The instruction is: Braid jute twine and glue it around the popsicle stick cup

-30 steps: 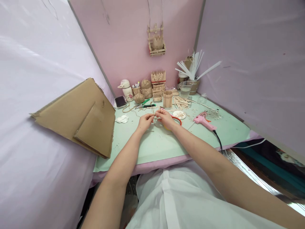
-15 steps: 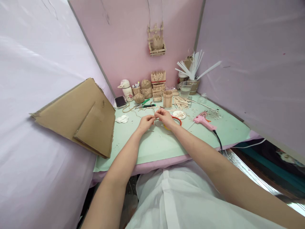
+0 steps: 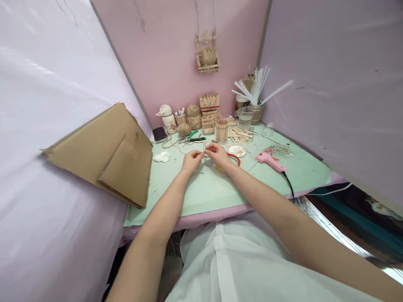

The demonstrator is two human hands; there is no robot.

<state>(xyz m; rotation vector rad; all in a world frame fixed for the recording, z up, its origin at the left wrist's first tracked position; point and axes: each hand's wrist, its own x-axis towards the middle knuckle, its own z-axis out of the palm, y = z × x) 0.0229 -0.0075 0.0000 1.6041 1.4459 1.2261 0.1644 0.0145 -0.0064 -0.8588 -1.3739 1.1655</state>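
Observation:
My left hand (image 3: pixel 190 161) and my right hand (image 3: pixel 218 154) meet over the middle of the mint-green table (image 3: pixel 201 191). Both are closed in a pinch on a thin piece of jute twine (image 3: pixel 204 154) stretched between their fingertips. A strand of the twine (image 3: pixel 171 144) trails off to the back left toward a twine ball (image 3: pixel 184 129). Under my right hand lies a red and yellow ring (image 3: pixel 232 159), partly hidden by the hand.
A pink glue gun (image 3: pixel 269 160) with a black cord lies at the right. Loose craft sticks (image 3: pixel 239 134), a small stick cup (image 3: pixel 222 130), green-handled pliers (image 3: pixel 195 139), a phone (image 3: pixel 159 134), a plastic cup (image 3: pixel 245 117) and stick boxes line the back. Cardboard sheets (image 3: pixel 107 153) lean at the left.
Both hands stay pinched together at the same spot. The fingers have shifted only slightly on the twine.

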